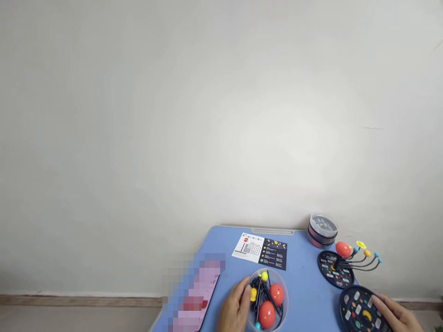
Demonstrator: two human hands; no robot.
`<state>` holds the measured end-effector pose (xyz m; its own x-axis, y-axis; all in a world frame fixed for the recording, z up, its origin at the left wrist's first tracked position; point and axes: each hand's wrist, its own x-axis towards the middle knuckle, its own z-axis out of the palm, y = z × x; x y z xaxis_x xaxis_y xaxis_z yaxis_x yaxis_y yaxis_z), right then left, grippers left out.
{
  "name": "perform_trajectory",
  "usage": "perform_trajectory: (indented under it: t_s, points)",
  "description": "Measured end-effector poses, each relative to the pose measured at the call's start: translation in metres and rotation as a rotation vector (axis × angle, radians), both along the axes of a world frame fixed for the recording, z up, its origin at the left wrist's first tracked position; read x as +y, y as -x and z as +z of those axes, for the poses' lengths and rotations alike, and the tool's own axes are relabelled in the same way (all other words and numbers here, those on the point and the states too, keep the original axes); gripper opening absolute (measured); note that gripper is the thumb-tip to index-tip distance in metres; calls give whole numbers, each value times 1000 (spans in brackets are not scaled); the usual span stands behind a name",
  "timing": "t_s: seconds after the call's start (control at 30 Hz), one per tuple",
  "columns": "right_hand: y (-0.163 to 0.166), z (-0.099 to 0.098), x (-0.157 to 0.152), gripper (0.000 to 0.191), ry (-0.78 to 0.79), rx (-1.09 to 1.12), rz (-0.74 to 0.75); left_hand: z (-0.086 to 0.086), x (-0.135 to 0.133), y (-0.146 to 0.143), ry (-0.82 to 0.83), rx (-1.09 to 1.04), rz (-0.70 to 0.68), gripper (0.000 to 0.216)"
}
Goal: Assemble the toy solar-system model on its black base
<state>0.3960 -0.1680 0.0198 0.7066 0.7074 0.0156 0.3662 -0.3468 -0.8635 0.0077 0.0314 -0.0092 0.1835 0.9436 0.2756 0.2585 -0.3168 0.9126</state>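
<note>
A clear plastic bowl [284,287] near the table's front edge holds red balls, yellow beads and black rods. My left hand [236,305] is curled against the bowl's left rim, fingers bent onto it. My right hand [396,313] rests at the bottom right with fingers pressed on a black round disc [358,306] covered in coloured markings. Beyond that disc stands an assembled model [348,263]: a second black disc with a red ball and small coloured balls on curved black arms.
The blue table [304,295] stands against a plain white wall. An instruction sheet [263,250] lies at the back middle. A round lidded container [321,229] sits at the back right. A pixelated pink patch [197,295] covers the table's left side.
</note>
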Motion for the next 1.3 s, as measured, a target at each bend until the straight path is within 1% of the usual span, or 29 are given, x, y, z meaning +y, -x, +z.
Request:
perform_trajectory:
  t_s: [0.07,0.17,0.23,0.27,0.3,0.37,0.43,0.5,0.57,0.63,0.73,0.83,0.97,1.07,1.2,1.3]
  points:
    - [4,23,5,48,-47,13,-13,0,0,0,3,14,2,43]
    - [4,71,26,53,-136,5,-74,1,0,0,9,41,-3,45]
    - [-2,102,54,50,-160,-105,-89,1,0,0,15,50,-8,46]
    - [-7,114,71,47,-172,-180,-102,0,1,0,17,48,-10,47]
    - [-13,123,90,46,-138,-237,-87,-2,1,-1,19,44,-12,47]
    - [-26,133,129,40,-47,-246,-73,-8,3,-1,20,34,-4,47]
    - [-35,133,164,36,27,-210,-78,-17,6,-2,10,30,13,48]
    - [-40,126,190,31,115,-177,-94,-26,9,-2,-13,34,26,48]
    - [-43,117,207,30,182,-169,-97,-30,11,-3,-30,42,26,47]
    - [-44,108,216,30,229,-188,-90,-29,10,-2,-35,47,22,45]
    - [-47,102,220,29,279,-266,-81,-19,6,1,-37,58,-18,43]
    - [-49,102,221,30,330,-374,-91,-11,3,3,-36,77,-56,41]
    - [-45,102,222,30,418,-466,-108,-12,2,4,-26,108,-64,41]
    - [-40,100,222,29,453,-512,-104,-15,1,4,-33,137,-51,42]
    - [-39,106,218,31,417,-588,-83,-18,-1,4,-91,166,-12,38]
    - [-35,119,209,36,311,-672,-46,-25,-1,-1,-149,190,73,42]
